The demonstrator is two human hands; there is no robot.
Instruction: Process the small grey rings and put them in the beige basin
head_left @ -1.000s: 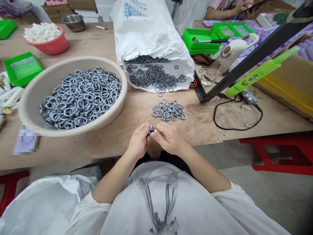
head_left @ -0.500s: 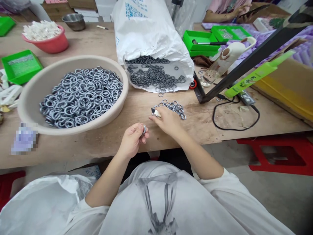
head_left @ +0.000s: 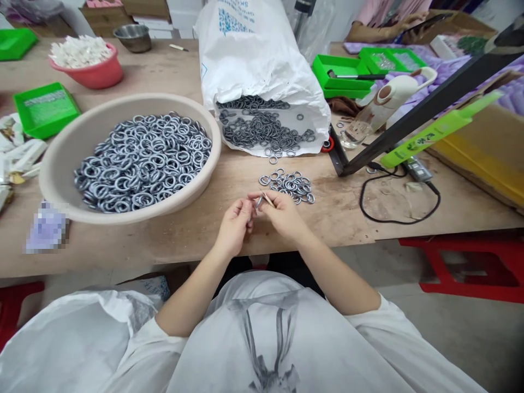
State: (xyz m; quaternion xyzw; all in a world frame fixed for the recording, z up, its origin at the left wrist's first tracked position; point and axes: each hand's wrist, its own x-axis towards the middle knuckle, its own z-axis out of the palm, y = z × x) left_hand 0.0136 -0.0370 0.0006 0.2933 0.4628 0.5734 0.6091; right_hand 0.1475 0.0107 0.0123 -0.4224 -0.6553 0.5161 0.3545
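My left hand (head_left: 234,228) is closed, its thumb and fingers pinching a grey ring (head_left: 259,202) over the front of the table. My right hand (head_left: 285,216) meets it at the fingertips, closed around a small pale-handled tool (head_left: 268,200) whose tip lies close to the ring. The fingers hide much of both, and I cannot tell exactly where tool and ring touch. Just beyond my right hand lies a loose pile of similar rings (head_left: 293,185). A wide beige basin (head_left: 51,174) heaped with rings stands to the left.
Behind the pile, a white sack (head_left: 262,60) lies with its mouth open, rings spilling out. To the right are a slanted black metal bar (head_left: 409,114), a bottle (head_left: 364,117) and a black cable (head_left: 362,204). A pink bowl (head_left: 98,76) stands back left. Another person's arm (head_left: 368,31) shows at back right.
My right hand has drawn back from the ring pile toward me, bringing the tool to my left hand. My left hand has shifted slightly right with its ring. The view has shifted a little.
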